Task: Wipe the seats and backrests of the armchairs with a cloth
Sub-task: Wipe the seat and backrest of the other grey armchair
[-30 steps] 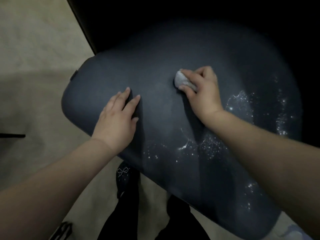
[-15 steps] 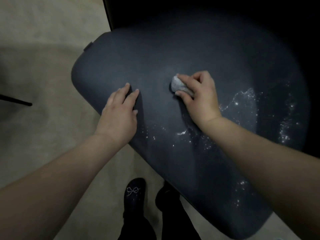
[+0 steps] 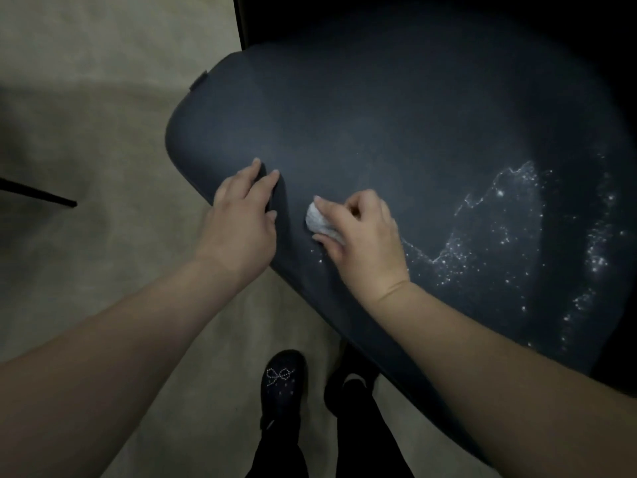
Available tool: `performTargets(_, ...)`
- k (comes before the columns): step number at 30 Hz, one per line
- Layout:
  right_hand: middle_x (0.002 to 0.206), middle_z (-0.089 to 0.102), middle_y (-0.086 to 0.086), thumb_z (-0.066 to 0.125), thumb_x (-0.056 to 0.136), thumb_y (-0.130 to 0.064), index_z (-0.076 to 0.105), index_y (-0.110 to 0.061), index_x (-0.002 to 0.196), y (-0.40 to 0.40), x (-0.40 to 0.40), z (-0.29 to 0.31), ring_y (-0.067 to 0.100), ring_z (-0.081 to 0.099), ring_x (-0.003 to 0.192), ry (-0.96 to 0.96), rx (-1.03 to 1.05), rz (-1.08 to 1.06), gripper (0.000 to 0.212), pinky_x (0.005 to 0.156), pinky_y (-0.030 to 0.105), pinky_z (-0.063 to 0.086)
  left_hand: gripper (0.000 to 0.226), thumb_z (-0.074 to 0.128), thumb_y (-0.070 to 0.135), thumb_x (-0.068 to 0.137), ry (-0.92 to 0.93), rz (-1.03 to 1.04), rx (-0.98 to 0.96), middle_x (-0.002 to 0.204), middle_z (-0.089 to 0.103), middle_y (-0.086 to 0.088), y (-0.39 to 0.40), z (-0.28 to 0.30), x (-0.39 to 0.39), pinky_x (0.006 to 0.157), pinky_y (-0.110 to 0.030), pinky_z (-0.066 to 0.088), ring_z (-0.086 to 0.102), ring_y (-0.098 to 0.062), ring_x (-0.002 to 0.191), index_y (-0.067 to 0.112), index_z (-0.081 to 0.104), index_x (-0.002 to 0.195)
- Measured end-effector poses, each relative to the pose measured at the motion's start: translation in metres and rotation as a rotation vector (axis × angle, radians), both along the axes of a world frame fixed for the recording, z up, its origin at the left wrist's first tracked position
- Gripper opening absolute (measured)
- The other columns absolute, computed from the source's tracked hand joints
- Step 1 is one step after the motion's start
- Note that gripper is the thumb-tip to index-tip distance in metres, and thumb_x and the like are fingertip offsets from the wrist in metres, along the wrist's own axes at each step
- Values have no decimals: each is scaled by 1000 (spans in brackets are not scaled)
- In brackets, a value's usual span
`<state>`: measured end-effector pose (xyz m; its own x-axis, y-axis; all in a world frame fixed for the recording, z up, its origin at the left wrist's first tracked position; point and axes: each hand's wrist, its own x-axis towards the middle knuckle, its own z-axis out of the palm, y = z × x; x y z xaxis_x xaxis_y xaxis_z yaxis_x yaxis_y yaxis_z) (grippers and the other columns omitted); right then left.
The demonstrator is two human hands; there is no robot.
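- Dark blue armchair seat (image 3: 379,125) fills the upper right of the head view; its rounded near-left edge runs diagonally from upper left down to lower right.
- left hand (image 3: 241,219) lies flat on that edge with straight fingers, pressing the upholstery and holding nothing. Palm overhangs the rim; fingertips point up onto the seat.
- right hand (image 3: 362,236) has its fingers curled round a small wadded white cloth (image 3: 319,220) and presses it to the seat. The cloth sits just right of the left hand, near the front edge; only its left end shows past the fingers.
- The gap between the hands is narrow. Open seat lies above both hands and out toward the far right.
- Glinting wet specks (image 3: 499,236) run in an arc across the seat's right half, right of the right hand, with a few close by the wrist.
- Left of the edge: beige floor (image 3: 103,98), with a thin dark leg or bar (image 3: 38,193) poking in from the left frame border, well apart from the chair.
- Below the edge: dark shoe with a beaded bow (image 3: 284,381) on the floor, second foot beside it partly under the seat.
- Top and far right are too dark to read.
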<state>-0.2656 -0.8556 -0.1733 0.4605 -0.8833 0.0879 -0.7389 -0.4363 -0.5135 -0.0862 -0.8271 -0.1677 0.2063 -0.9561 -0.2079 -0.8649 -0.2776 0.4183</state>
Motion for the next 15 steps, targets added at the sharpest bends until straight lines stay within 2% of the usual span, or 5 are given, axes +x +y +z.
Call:
performTargets(5,96,49,16,74,82,-21,65,-14,121,-13,-45,-4,35,52,87,-24,-24,-241,41,77,49,50,56,56,10,90,23,-34,15,155,27,-13,2,-1,1,117,-39,18,26,-35,139,12,41,144)
performTargets(7,98,48,14,72,84,-22,63,-11,123,-6,-39,-2,32,53,88,-78,-29,-320,42,80,46,51,55,56,11,91,18,-44,22,155,27,-13,1,1,3,117,-37,17,26,-35,139,12,41,144)
performTargets(10,93,51,15,72,80,-29,66,-10,119,18,-4,1,33,54,80,-99,-44,-197,43,73,38,50,56,56,12,91,17,-63,36,155,26,-13,2,2,5,117,-35,15,26,-34,139,12,40,144)
performTargets(13,89,56,12,81,73,-28,68,-18,117,38,17,-4,32,54,75,21,-31,-31,47,65,42,50,57,56,15,91,20,-79,53,156,25,-12,6,1,7,117,-35,15,25,-33,140,12,39,145)
performTargets(15,88,58,12,80,73,-29,69,-21,117,31,3,-6,33,55,72,82,-79,-16,45,62,41,47,57,57,17,91,18,-90,52,156,25,-11,8,0,8,117,-35,14,25,-32,140,13,39,145)
